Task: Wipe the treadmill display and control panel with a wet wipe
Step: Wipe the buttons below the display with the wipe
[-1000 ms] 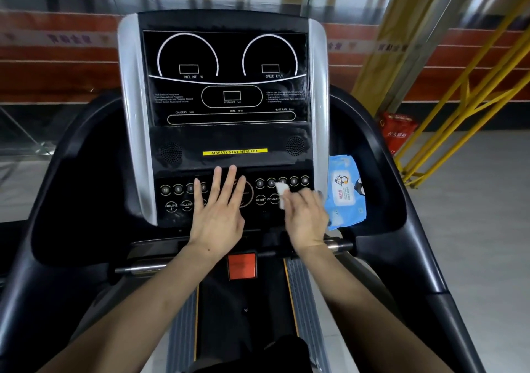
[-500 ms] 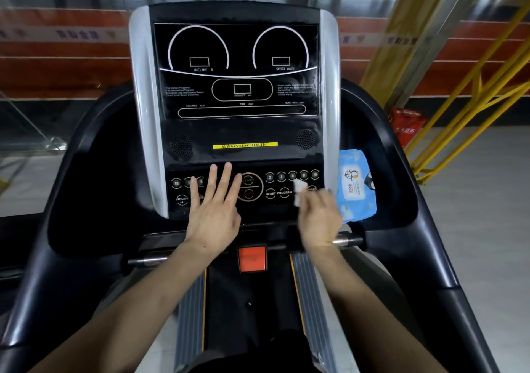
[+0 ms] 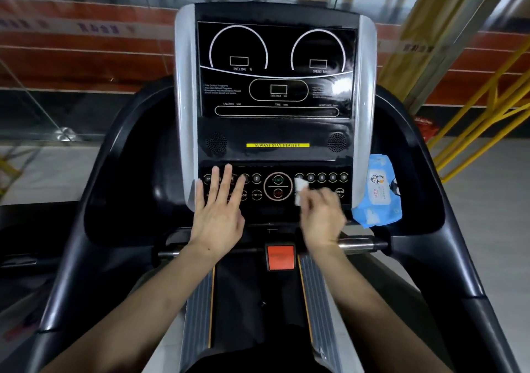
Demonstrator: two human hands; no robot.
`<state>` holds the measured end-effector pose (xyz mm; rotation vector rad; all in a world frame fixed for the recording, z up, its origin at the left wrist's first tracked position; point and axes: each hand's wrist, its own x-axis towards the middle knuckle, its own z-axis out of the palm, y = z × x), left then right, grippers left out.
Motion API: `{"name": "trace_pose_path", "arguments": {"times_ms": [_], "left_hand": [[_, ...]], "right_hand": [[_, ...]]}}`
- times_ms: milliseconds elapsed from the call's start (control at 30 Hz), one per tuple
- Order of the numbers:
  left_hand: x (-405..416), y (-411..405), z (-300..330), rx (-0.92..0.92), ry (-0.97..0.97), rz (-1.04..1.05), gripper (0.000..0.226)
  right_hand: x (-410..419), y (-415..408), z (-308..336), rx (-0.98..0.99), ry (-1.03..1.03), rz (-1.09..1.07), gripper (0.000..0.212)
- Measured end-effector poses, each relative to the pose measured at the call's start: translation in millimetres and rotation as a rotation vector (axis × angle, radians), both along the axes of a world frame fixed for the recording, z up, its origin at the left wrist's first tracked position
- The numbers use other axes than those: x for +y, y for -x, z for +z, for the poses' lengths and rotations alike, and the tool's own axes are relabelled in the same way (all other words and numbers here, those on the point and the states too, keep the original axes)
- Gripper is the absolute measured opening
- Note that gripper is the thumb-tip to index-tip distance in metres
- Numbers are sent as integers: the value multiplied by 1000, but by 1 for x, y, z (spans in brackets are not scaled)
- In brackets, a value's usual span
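White and crumpled, the wipe (image 3: 301,190) is sitting in the grip of the right hand (image 3: 322,215), which is closing on it and pressing it to the button panel (image 3: 321,197), just right of the round start dial (image 3: 277,186). The left hand (image 3: 219,215) is lying flat and open on the left buttons, holding nothing. The panel is running long from side to side, so the unwiped buttons are lying left of the wipe. The screen (image 3: 276,68) is sitting above, well apart. The right hand is nearer.

Wipe pack (image 3: 378,192) on treadmill console (image 3: 407,172)
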<state>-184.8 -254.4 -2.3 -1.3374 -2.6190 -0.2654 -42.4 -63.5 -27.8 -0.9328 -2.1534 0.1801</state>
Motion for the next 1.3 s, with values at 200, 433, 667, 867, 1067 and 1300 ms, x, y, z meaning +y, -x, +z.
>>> {"name": "trace_pose_path", "arguments": {"times_ms": [200, 433, 667, 867, 1067, 1300], "left_hand": [[-17, 6, -6, -17, -11, 27, 83], [-27, 12, -8, -16, -4, 26, 84], [-48, 19, -15, -63, -3, 67, 84], [-63, 31, -18, -72, -24, 73, 86], [-73, 34, -20, -118, -9, 101, 84], [-93, 38, -25, -108, 60, 120, 86]], "right_hand": [[-29, 23, 1, 59, 88, -55, 28], [-60, 41, 3, -70, 49, 76, 6], [-63, 44, 4, 2, 125, -54, 5], [-97, 77, 4, -121, -45, 230, 5], [-62, 57, 6, -2, 38, -59, 9], [-118, 98, 0, -76, -139, 321, 14]]}}
